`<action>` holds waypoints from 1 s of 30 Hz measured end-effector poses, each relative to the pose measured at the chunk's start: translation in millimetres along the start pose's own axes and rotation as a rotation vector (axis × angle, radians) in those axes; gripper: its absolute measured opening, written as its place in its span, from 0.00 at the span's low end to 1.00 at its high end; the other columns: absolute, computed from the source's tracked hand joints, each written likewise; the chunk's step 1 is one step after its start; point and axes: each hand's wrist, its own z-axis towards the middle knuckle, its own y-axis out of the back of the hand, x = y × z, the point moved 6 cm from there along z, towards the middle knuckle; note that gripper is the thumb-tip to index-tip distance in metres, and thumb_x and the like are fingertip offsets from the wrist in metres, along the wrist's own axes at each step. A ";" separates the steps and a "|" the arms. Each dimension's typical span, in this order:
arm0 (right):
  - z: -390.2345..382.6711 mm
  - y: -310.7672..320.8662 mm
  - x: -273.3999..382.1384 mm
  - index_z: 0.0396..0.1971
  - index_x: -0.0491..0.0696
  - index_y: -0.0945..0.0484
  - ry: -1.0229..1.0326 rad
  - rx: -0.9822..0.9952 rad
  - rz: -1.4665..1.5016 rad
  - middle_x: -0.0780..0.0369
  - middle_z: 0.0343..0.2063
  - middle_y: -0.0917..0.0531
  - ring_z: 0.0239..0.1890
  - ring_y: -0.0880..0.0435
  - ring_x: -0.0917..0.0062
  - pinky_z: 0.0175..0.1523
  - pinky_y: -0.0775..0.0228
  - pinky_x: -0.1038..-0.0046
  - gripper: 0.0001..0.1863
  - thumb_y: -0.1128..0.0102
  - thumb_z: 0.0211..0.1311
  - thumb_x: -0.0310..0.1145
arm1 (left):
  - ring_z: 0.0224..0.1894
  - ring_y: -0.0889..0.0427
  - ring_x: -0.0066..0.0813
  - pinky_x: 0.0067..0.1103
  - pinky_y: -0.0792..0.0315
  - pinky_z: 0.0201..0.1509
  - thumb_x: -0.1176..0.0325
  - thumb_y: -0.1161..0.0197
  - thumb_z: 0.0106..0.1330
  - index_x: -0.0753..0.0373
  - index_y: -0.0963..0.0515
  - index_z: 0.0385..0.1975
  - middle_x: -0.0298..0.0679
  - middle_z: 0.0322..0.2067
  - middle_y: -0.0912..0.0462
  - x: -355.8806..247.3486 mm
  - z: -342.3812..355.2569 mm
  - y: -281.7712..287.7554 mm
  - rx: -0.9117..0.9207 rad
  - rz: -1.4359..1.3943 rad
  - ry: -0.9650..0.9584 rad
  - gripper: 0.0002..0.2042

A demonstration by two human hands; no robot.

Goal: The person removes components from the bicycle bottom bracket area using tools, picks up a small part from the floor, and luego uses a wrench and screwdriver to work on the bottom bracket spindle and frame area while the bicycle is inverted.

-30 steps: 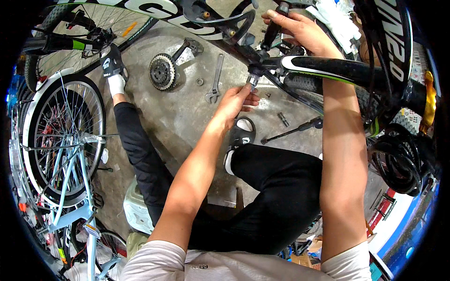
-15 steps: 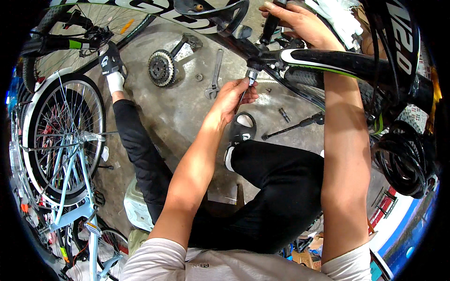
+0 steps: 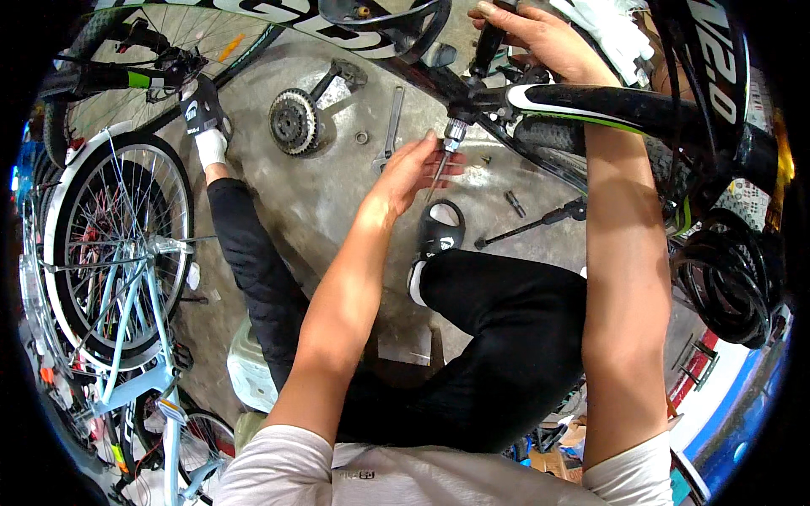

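A silver crank puller (image 3: 455, 131) sits at the bottom bracket of a black bike frame (image 3: 616, 107), with a thin metal rod (image 3: 438, 175) slanting down from it. My left hand (image 3: 413, 171) is beside this tool, thumb and fingers apart, the fingers behind the rod and not closed on it. At the top, my right hand (image 3: 553, 40) is closed around a black crank arm (image 3: 488, 46); part of its grip is hidden. On the floor to the left lie a removed crankset with chainrings (image 3: 294, 121) and an adjustable wrench (image 3: 391, 131).
A small metal ring (image 3: 361, 137) and a short dark cylindrical part (image 3: 515, 203) lie on the concrete. A kickstand (image 3: 531, 228) extends near my right foot. A light blue bicycle (image 3: 126, 337) stands at the left. Coiled black cable (image 3: 726, 287) hangs at the right.
My left thumb and fingers have come off the silver tool and spread, leaving the rod exposed. My right hand stays on the crank arm. The view has shifted slightly.
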 end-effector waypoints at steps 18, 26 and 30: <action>-5.8 2.4 8.4 0.36 0.44 0.17 -0.046 -0.058 -0.059 0.70 0.25 0.22 0.24 0.30 0.85 0.28 0.43 0.78 0.23 0.35 0.63 0.53 | 0.21 0.19 0.33 0.28 0.25 0.29 0.61 0.43 0.72 0.67 0.18 0.34 0.42 0.19 0.18 37.9 -25.3 -4.3 -0.261 0.328 -0.073 0.14; -0.2 7.7 3.1 0.34 0.43 0.18 0.082 -0.038 -0.101 0.69 0.26 0.22 0.26 0.28 0.84 0.30 0.39 0.77 0.23 0.35 0.63 0.53 | 0.32 0.16 0.29 0.29 0.22 0.36 0.56 0.49 0.76 0.69 0.25 0.54 0.39 0.33 0.16 39.7 -37.1 -6.9 -0.238 0.183 -0.075 0.21; -4.3 6.9 3.8 0.33 0.43 0.19 0.007 -0.065 -0.087 0.68 0.25 0.22 0.25 0.28 0.84 0.29 0.40 0.76 0.24 0.35 0.63 0.53 | 0.28 0.19 0.26 0.22 0.24 0.36 0.54 0.46 0.75 0.70 0.24 0.51 0.38 0.29 0.18 38.7 -35.4 -4.0 0.130 -0.162 0.079 0.22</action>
